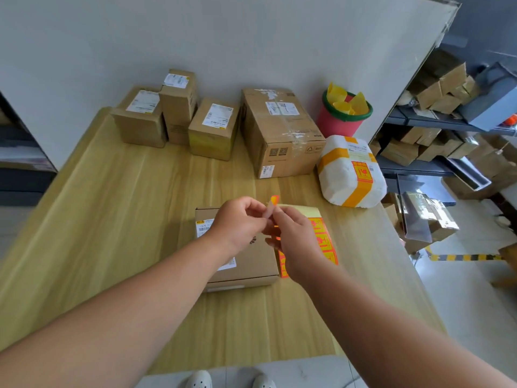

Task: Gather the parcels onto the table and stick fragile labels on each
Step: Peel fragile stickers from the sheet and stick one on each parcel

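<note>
Label [273, 200], small and orange-red, is pinched between the fingertips of the left hand [237, 222] and right hand [296, 242], above a flat box [246, 264] at the table's [112, 219] centre. The sheet [324, 239] of orange labels lies at the box's 3 o'clock, its print unreadable. At 12 o'clock a big box [279, 133] stands. At 2 o'clock a white parcel [344, 175] bears a broken-glass sticker [362, 171].
</note>
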Tool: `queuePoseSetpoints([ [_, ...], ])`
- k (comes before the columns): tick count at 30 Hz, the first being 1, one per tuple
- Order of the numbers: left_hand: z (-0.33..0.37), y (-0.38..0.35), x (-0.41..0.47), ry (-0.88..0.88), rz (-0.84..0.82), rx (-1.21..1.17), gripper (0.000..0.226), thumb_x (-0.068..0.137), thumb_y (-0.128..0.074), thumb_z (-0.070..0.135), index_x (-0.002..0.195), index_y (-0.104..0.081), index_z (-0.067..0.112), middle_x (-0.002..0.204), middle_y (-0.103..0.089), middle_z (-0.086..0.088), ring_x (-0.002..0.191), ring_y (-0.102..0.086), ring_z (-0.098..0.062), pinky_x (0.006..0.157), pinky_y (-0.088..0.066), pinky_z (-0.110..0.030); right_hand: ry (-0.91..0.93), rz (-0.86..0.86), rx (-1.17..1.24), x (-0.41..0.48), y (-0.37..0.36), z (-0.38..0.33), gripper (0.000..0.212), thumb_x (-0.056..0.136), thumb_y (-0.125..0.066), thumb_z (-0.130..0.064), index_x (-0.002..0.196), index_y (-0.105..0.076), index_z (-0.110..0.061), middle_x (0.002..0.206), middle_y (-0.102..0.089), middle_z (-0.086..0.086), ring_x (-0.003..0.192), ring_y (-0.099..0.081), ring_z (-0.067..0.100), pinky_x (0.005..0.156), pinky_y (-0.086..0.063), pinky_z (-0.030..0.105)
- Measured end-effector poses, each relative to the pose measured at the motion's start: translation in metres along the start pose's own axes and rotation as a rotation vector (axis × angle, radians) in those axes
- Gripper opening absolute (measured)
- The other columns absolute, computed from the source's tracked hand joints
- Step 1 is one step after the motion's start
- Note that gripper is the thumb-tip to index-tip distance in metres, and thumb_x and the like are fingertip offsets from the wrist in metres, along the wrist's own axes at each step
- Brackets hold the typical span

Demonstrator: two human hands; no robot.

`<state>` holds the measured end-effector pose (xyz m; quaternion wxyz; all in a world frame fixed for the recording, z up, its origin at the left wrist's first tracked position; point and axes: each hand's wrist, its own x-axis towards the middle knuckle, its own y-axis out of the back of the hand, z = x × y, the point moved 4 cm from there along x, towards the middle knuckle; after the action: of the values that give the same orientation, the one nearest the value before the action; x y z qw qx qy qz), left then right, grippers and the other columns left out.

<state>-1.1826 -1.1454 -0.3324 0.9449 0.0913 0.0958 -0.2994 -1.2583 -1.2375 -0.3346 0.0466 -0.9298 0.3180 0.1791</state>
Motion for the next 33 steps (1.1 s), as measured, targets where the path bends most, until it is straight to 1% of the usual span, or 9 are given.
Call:
queuePoseSetpoints([
  [2,-0.003,0.012,-0.002,0.005,0.033,0.019,0.016,0.077,-0.077,0.008,0.081,-0.063,0.015,0.080,-0.068,-0.004,0.077,-0.064,-0.017,0.079,-0.055,-0.035,-0.020,-0.068,-0.011,-0.005,-0.009,0.003,0.025,0.101,-0.046,-0.025,0.092,-0.067,-0.014,0.081,-0.064,0.001,0.078,-0.059,0.016,0.067,-0.048,0.027],
  [4,-0.007,0.022,-0.004,0.015,0.062,0.045,0.017,0.078,-0.074,0.005,0.079,-0.061,0.016,0.077,-0.064,-0.001,0.075,-0.060,-0.015,0.074,-0.051,-0.028,-0.047,-0.122,-0.040,-0.008,-0.016,0.005,0.029,0.101,-0.045,-0.032,0.094,-0.069,-0.017,0.087,-0.066,0.002,0.080,-0.060,0.017,0.069,-0.048,0.028],
  [7,-0.014,0.037,-0.007,0.036,0.101,0.052,0.016,0.083,-0.067,0.004,0.077,-0.061,0.017,0.077,-0.062,-0.001,0.074,-0.057,-0.015,0.072,-0.046,-0.026,-0.075,-0.149,-0.064,-0.010,-0.024,0.006,0.034,0.101,-0.043,-0.037,0.101,-0.068,-0.015,0.089,-0.069,0.001,0.077,-0.062,0.016,0.071,-0.048,0.029],
  [10,-0.019,0.051,-0.008,0.081,0.129,0.053,0.016,0.088,-0.059,0.005,0.078,-0.060,0.018,0.076,-0.061,-0.002,0.069,-0.054,-0.015,0.061,-0.042,-0.022,-0.026,-0.077,-0.100,-0.009,-0.026,0.001,0.024,0.100,-0.048,-0.026,0.093,-0.068,-0.015,0.082,-0.067,0.002,0.070,-0.059,0.015,0.065,-0.048,0.027],
  [13,-0.019,0.064,-0.010,0.122,0.136,0.066,0.016,0.092,-0.054,0.005,0.080,-0.060,0.015,0.076,-0.060,-0.003,0.060,-0.054,-0.010,0.052,-0.043,-0.017,0.077,0.066,-0.285,-0.004,-0.019,-0.007,0.015,0.096,-0.054,-0.016,0.084,-0.065,-0.017,0.078,-0.065,0.003,0.066,-0.055,0.014,0.061,-0.046,0.028],
  [18,-0.017,0.076,-0.013,0.148,0.094,0.146,0.017,0.094,-0.051,0.006,0.080,-0.058,0.014,0.078,-0.059,-0.004,0.065,-0.053,-0.012,0.056,-0.041,-0.021,0.189,0.038,-0.512,-0.002,-0.020,-0.017,0.008,0.093,-0.059,-0.018,0.090,-0.067,-0.019,0.077,-0.060,-0.004,0.062,-0.050,0.009,0.055,-0.043,0.024],
  [22,-0.016,0.077,-0.014,0.141,0.052,0.218,0.013,0.093,-0.053,0.007,0.084,-0.061,0.012,0.077,-0.061,-0.004,0.066,-0.055,-0.013,0.060,-0.044,-0.024,0.140,-0.066,-0.528,-0.001,-0.029,-0.015,0.008,0.092,-0.063,-0.022,0.089,-0.069,-0.016,0.078,-0.063,-0.001,0.065,-0.051,0.011,0.058,-0.044,0.027],
  [26,-0.015,0.076,-0.016,0.103,0.027,0.288,0.013,0.092,-0.056,0.007,0.083,-0.064,0.012,0.083,-0.064,-0.007,0.074,-0.059,-0.017,0.073,-0.049,-0.029,0.059,-0.145,-0.497,-0.001,-0.037,0.000,0.011,0.091,-0.065,-0.020,0.081,-0.068,-0.015,0.072,-0.061,0.000,0.066,-0.052,0.011,0.062,-0.045,0.026],
  [33,-0.022,0.078,-0.017,0.074,0.039,0.322,0.021,0.090,-0.058,0.008,0.074,-0.063,0.021,0.087,-0.066,-0.008,0.080,-0.058,-0.019,0.078,-0.049,-0.033,-0.042,-0.207,-0.435,-0.001,-0.044,0.020,0.012,0.092,-0.061,-0.014,0.080,-0.064,-0.014,0.071,-0.061,-0.002,0.066,-0.053,0.011,0.062,-0.043,0.025],
])
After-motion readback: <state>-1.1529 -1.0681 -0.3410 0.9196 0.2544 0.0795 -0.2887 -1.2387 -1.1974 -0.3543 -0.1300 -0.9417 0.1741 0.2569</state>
